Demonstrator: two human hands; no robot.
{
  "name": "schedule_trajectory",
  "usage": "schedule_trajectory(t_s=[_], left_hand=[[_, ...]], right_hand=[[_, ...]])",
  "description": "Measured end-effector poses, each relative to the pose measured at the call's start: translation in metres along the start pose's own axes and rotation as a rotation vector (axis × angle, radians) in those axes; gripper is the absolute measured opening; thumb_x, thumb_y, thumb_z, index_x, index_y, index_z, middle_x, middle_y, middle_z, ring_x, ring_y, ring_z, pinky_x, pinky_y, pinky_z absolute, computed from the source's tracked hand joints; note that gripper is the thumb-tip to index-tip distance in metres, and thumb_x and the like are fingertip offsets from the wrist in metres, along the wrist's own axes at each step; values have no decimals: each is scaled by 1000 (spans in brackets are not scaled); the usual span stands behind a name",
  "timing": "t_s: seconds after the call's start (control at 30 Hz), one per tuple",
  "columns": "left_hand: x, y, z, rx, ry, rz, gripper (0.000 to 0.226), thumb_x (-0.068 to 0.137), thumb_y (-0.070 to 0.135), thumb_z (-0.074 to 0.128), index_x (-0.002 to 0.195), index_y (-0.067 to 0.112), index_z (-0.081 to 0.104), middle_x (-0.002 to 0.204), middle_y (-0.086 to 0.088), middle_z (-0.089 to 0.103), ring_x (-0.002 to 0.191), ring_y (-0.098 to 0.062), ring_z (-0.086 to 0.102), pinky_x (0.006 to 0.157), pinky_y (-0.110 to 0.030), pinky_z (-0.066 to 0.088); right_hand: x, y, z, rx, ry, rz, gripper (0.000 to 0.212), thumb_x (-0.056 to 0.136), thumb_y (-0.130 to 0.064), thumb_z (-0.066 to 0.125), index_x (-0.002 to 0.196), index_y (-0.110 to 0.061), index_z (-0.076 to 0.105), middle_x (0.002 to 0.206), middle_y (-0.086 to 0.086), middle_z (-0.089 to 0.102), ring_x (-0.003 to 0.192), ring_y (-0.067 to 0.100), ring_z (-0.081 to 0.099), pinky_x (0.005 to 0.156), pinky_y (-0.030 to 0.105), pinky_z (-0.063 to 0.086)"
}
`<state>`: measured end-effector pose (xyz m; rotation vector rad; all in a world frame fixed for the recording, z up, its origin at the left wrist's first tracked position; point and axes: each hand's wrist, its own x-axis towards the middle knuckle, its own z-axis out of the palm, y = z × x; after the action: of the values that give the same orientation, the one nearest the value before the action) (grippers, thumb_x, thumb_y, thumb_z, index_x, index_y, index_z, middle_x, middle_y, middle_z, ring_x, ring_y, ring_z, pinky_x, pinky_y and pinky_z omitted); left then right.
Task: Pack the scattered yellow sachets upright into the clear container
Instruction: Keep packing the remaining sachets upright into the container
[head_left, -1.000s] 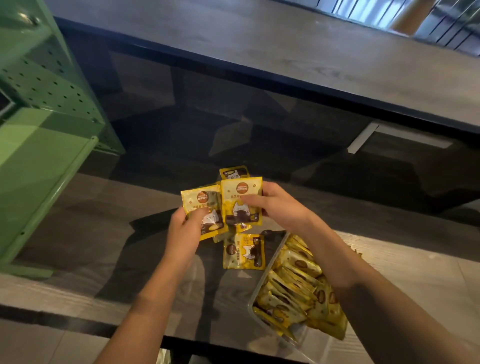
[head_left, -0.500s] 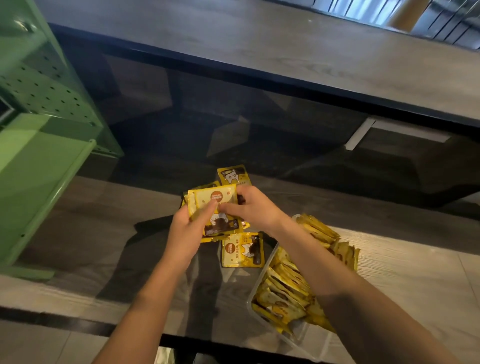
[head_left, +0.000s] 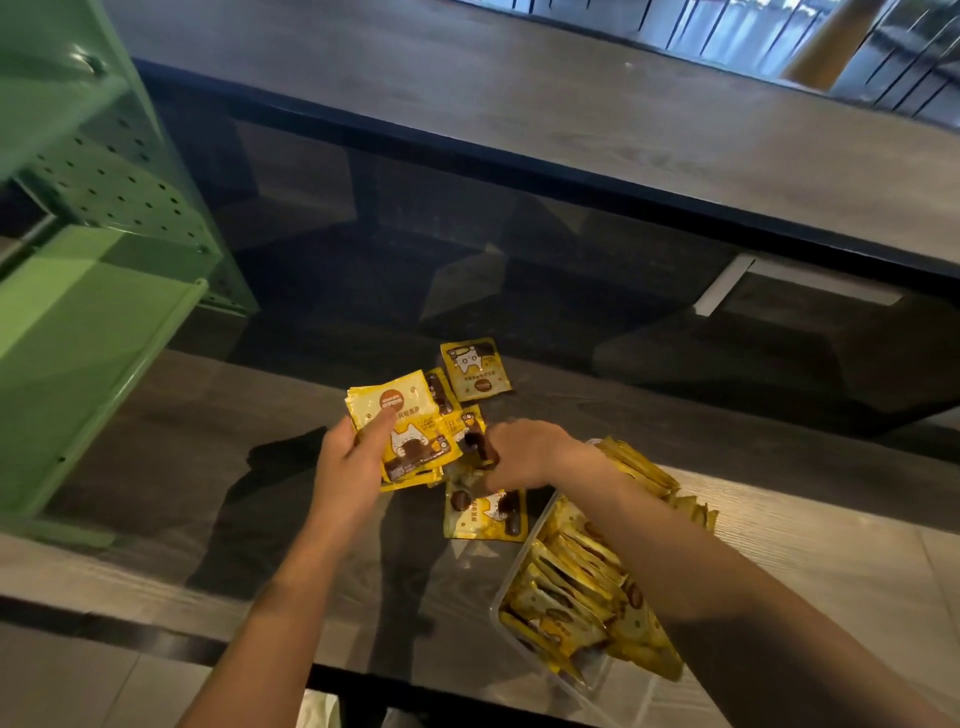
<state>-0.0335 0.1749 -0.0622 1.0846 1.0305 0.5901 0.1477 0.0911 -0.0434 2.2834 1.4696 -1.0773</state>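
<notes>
A person leans over a dark wood-grain surface (head_left: 171, 467), both bare forearms reaching forward. The left hand (head_left: 349, 457) holds a small stack of yellow sachets (head_left: 400, 431) just above the surface, thumb laid across the top face and fingers curled underneath, so its grip is clamped on the stack. The right hand (head_left: 522, 452) reaches down among the loose sachets beside the stack, fingers curled; whether that grip has closed on a sachet cannot be told, since the fingertips are hidden.

About 3 more sachets lie flat nearby: 1 (head_left: 475, 368) farther back, 1 (head_left: 485, 514) just below the right hand, and another partly tucked under the stack. The clear container (head_left: 501, 597) sits at the lower right, under the right forearm, already crowded with sachets standing on edge.

The sachets look light, thin and flexible, with glossy film that probably slides easily. They would likely bend if taken by a corner. A pinch across the flat faces near the middle, or along a sealed edge, seems safest. A squared stack should slot in upright more neatly than single packets.
</notes>
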Motion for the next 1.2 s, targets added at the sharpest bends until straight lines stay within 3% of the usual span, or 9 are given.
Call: schedule_trajectory(t_s=[0.1,0.37,0.57,0.63,0.73,0.87,0.97,1.1,1.2], left_hand=[[-1,-3,0,-17,8,-18,14,95,38,62,99,26,70,88,8,78,79,-9,75,52,-14,53],[-3,-11,-8,-10,-12,-25,19,94,43,62,105,28,69,95,6,78,86,-12,75,70,-30,54],[0,-11,-11,3,-9,-3,21,95,45,62,112,34,66,98,10,77,88,-9,75,68,-24,55],[1,-9,-11,14,3,18,19,95,44,61,112,35,65,97,12,77,87,-8,75,63,-21,56],[3,-5,-7,22,-4,32,18,95,42,62,112,34,64,98,11,77,89,-9,75,70,-29,57],[-2,1,7,74,-162,23,12,97,38,61,108,38,66,101,12,77,92,-9,74,73,-31,58],[-14,7,24,119,-299,47,11,96,42,60,99,46,70,102,12,77,95,-8,74,78,-32,57],[-40,17,57,178,-400,119,24,99,40,55,89,56,70,93,23,75,88,5,70,71,-19,51],[-59,16,77,258,-434,148,25,94,60,50,84,48,69,81,20,72,75,7,65,68,-20,49]], right_hand=[[3,-12,10,-139,-24,15,74,76,-62,71,131,-17,50,121,2,58,109,24,56,85,38,48],[12,-24,29,-233,13,-16,64,79,-48,76,128,-17,50,124,5,59,114,28,57,81,36,44],[-6,-12,13,246,203,-138,21,89,-20,66,107,-18,55,107,3,62,101,22,61,78,34,50],[-21,-3,5,525,286,-138,19,88,-22,68,105,-21,58,103,-2,66,94,15,65,78,32,56],[-50,6,-1,1060,370,-177,15,90,-22,67,102,-30,64,100,-10,74,91,5,71,72,20,56],[-73,8,5,1722,394,-80,42,83,-25,74,120,-20,57,109,6,74,97,23,72,90,45,56],[-90,3,14,1745,446,-37,34,84,-31,73,115,-22,60,103,3,76,96,22,73,88,44,58],[-117,-3,29,1752,572,-42,13,93,-32,62,94,-35,75,103,-1,76,96,19,73,83,40,60],[-136,-1,42,1868,658,-96,11,94,-27,63,100,-30,72,106,5,74,98,25,72,76,40,60]])
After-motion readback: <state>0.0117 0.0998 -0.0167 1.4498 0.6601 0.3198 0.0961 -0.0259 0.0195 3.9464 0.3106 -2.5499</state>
